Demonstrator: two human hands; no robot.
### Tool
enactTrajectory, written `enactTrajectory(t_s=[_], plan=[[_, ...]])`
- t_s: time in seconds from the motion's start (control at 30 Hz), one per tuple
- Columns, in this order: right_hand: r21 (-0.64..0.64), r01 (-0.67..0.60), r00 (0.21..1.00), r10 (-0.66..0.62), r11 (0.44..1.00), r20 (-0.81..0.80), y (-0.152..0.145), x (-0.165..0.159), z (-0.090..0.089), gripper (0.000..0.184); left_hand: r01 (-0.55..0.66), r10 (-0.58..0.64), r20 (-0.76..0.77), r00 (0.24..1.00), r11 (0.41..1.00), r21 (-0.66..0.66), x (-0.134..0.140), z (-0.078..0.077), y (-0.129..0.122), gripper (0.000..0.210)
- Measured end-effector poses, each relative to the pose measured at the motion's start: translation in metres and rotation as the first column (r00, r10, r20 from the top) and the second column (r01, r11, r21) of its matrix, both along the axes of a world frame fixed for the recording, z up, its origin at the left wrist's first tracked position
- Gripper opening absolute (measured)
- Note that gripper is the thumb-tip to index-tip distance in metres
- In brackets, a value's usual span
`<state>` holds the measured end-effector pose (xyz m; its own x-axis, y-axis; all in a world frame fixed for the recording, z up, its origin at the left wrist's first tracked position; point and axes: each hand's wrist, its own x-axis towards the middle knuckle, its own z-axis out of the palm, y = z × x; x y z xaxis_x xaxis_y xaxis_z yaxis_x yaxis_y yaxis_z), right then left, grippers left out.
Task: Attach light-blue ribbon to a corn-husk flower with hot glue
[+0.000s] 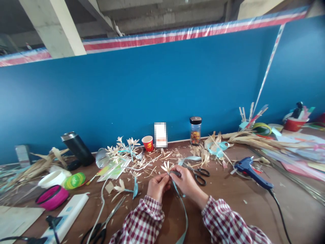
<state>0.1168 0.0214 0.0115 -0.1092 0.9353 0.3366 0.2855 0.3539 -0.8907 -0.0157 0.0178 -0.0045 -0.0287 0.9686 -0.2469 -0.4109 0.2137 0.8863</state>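
Observation:
A small cream husk flower with thin pointed petals stands up between my two hands above the brown table. My left hand is closed in a pinch at the flower's base. Against it, the fingers of my right hand are pinched on a pale blue ribbon that hangs down towards the table's near edge. My fingers hide the flower's stem and where the ribbon meets it. Just beyond my right hand lie black-handled scissors. Left of my left hand rests another husk flower with a blue-wrapped stem.
A blue glue gun lies to the right, its cord trailing forward. Finished-looking flowers, a red paper cup and a lidded jar line the back. Left are a power strip, long scissors and a black bottle.

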Motion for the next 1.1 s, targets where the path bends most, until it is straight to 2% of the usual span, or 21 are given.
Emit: enactTrajectory(t_s=[0.2, 0.5, 0.67, 1.1], plan=[[-0.015, -0.023, 0.999, 0.023, 1.000, -0.026, -0.001, -0.001, 0.001, 0.011, -0.008, 0.010, -0.050, 0.999, 0.999, 0.040, 0.000, -0.005, 0.001, 0.035], [-0.025, -0.044, 0.998, 0.043, 0.999, -0.050, 0.000, -0.001, 0.002, 0.013, -0.061, 0.061, -0.068, 0.996, 0.998, -0.004, 0.003, 0.005, -0.002, 0.031], [-0.020, -0.036, 0.999, 0.036, 0.999, -0.035, 0.001, 0.000, 0.000, 0.012, -0.066, 0.066, -0.083, 0.994, 0.998, -0.006, 0.002, 0.002, -0.001, 0.036], [-0.028, -0.045, 0.998, 0.044, 0.999, -0.038, 0.000, -0.002, -0.002, 0.018, 0.048, -0.047, -0.020, 0.999, 0.997, 0.053, -0.002, -0.010, 0.004, 0.038]])
